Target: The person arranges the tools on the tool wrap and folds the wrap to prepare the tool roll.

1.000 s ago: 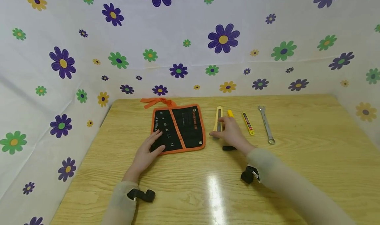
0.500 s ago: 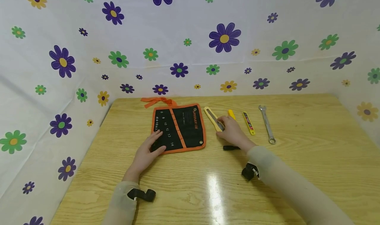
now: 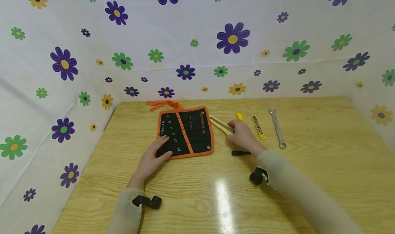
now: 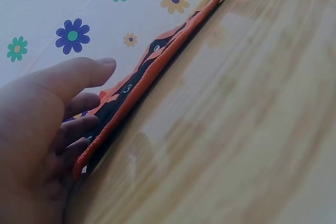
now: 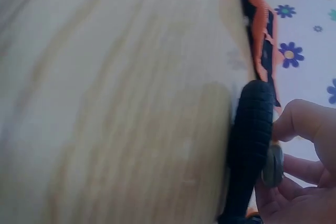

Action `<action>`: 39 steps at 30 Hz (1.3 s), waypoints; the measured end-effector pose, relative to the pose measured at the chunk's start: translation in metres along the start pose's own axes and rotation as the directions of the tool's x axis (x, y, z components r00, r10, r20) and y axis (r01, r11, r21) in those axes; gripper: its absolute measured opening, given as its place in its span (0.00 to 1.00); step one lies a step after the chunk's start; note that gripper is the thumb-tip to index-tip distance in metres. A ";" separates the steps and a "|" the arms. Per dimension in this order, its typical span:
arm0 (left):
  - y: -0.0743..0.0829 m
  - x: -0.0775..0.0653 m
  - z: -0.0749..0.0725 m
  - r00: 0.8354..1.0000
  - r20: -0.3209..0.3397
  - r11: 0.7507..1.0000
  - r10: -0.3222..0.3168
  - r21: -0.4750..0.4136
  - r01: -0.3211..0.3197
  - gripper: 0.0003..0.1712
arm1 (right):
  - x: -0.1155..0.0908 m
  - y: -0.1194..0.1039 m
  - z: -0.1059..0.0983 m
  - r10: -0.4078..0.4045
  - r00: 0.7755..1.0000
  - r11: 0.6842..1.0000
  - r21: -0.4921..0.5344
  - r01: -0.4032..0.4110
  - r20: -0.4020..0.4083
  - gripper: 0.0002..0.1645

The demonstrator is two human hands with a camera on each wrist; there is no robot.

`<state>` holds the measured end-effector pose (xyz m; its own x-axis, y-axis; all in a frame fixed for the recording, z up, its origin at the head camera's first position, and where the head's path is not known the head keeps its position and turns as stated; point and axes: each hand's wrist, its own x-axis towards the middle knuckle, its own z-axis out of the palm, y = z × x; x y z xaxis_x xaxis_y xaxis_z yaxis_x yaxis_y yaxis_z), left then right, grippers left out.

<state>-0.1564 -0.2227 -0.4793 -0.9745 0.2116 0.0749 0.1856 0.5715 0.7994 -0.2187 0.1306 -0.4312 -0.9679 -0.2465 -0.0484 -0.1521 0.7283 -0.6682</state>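
My left hand [image 3: 152, 162] rests with its fingers spread on the left side of a black tool pouch [image 3: 197, 127] with orange edging and a row of printed numbers. In the left wrist view the pouch [image 4: 123, 95] lies flat beside those fingers. My right hand [image 3: 245, 138] pinches the near end of a yellow utility knife [image 3: 219, 124], whose far end points toward the pouch's right edge. In the right wrist view thumb and fingers close round the knife's dark end [image 5: 273, 166]. A black ribbed handle [image 5: 252, 124] lies next to that hand.
Right of the hand are a yellow object [image 3: 240, 116], partly hidden, a yellow strip with a dark label [image 3: 258, 127], and a silver combination wrench [image 3: 278, 129]. The pouch's orange tie [image 3: 165, 105] trails at the back. A flower-print cloth [image 3: 197, 55] stands behind the wooden table [image 3: 191, 192].
My right hand has gripped the utility knife and turned it, its far end swinging left toward the pouch. My left hand has stayed on the pouch.
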 end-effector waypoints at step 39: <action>-0.003 0.001 0.001 1.000 -0.012 1.000 -0.003 -0.005 0.003 0.35 | -0.041 0.023 -0.040 -0.004 0.987 0.856 0.510 0.086 -0.160 0.29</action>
<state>-0.1581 -0.2238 -0.4823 -0.9764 0.2004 0.0801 0.1825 0.5682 0.8024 -0.1910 0.1828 -0.4149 -0.9868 -0.1441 0.0738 -0.1117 0.2756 -0.9548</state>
